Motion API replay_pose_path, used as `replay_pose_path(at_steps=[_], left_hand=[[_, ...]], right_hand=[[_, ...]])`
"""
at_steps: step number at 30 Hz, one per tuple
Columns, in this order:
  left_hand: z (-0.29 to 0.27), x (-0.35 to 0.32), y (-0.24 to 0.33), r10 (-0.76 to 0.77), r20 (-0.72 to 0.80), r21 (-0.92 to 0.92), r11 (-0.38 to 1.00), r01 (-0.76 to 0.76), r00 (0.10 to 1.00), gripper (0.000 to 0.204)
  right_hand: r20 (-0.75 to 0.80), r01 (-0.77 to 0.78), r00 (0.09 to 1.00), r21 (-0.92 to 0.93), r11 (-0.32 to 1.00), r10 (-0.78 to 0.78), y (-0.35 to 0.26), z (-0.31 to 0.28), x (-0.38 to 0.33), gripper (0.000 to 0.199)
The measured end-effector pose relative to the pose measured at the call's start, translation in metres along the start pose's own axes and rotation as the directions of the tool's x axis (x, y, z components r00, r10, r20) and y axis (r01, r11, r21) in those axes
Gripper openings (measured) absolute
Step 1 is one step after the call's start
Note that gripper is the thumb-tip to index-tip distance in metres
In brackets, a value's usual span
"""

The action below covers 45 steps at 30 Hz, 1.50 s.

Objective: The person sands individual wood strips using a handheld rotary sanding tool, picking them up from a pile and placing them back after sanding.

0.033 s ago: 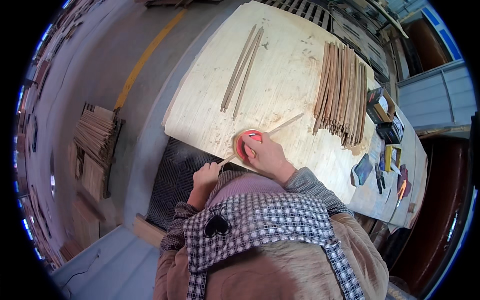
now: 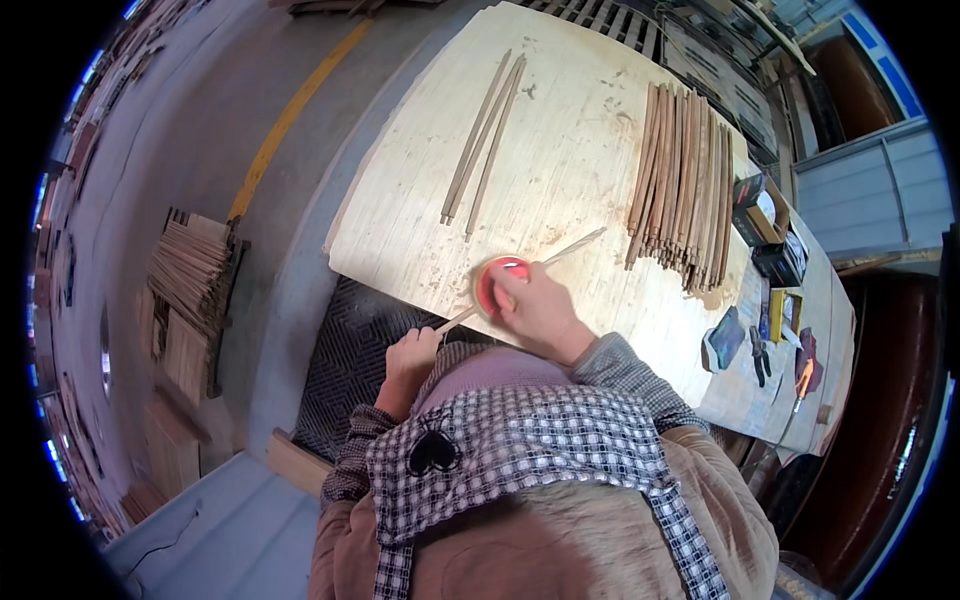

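Observation:
A slim pale wooden stick (image 2: 574, 246) lies slantwise across the near edge of the pale wooden tabletop (image 2: 580, 130). My left hand (image 2: 412, 354) is closed around its near end, just off the table edge. Over the stick's middle, my right hand (image 2: 543, 318) grips a round red pad (image 2: 487, 288) with a pale rim, pressing it down; the fingers are slightly smeared by motion. The pad's underside is hidden, as is the part of the stick beneath it. Beyond my hands, several darker sticks (image 2: 484, 140) lie apart on the board.
At the right a row of brown sticks (image 2: 682, 185) is laid side by side. Past it are open boxes (image 2: 762, 212), a yellow box (image 2: 785, 315), pliers (image 2: 760, 357), a cloth-like pad (image 2: 724, 340) and an orange-handled tool (image 2: 803, 380). Stacked wood (image 2: 190, 270) stands on the floor at left.
My right hand and the red pad have shifted very slightly, with more blur on the fingers. My left hand stays in place on the stick.

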<state>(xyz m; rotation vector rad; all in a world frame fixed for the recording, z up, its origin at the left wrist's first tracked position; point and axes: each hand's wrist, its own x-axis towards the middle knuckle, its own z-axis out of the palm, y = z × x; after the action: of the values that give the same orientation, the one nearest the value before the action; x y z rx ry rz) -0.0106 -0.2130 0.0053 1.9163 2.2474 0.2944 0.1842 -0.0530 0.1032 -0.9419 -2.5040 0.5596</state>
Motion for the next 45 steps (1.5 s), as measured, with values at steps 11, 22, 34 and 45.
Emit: replay_pose_path(at_steps=[11, 22, 34, 45], left_hand=[[-0.003, 0.011, -0.009, 0.012, 0.341, -0.162, 0.986, 0.047, 0.940, 0.026], [-0.016, 0.024, -0.002, 0.176, 0.312, -0.179, 0.976, -0.125, 0.934, 0.033], [-0.008, 0.032, -0.007, -0.016, 0.397, -0.454, 0.866, 0.212, 0.918, 0.042], [0.002, 0.025, -0.003, 0.174, 0.209, -0.158, 0.977, -0.143, 0.962, 0.038]], right_hand=[[0.021, -0.563, 0.815, -0.212, 0.799, 0.580, 0.108, -0.070, 0.023, 0.052], [0.190, 0.052, 0.981, -0.055, 0.997, -0.040, 0.005, 0.012, 0.007, 0.036], [-0.134, -0.430, 0.895, -0.015, 0.903, 0.424, 0.179, -0.012, 0.009, 0.041], [0.099, -0.171, 0.983, 0.236, 0.957, 0.152, 0.062, 0.012, -0.004, 0.047]])
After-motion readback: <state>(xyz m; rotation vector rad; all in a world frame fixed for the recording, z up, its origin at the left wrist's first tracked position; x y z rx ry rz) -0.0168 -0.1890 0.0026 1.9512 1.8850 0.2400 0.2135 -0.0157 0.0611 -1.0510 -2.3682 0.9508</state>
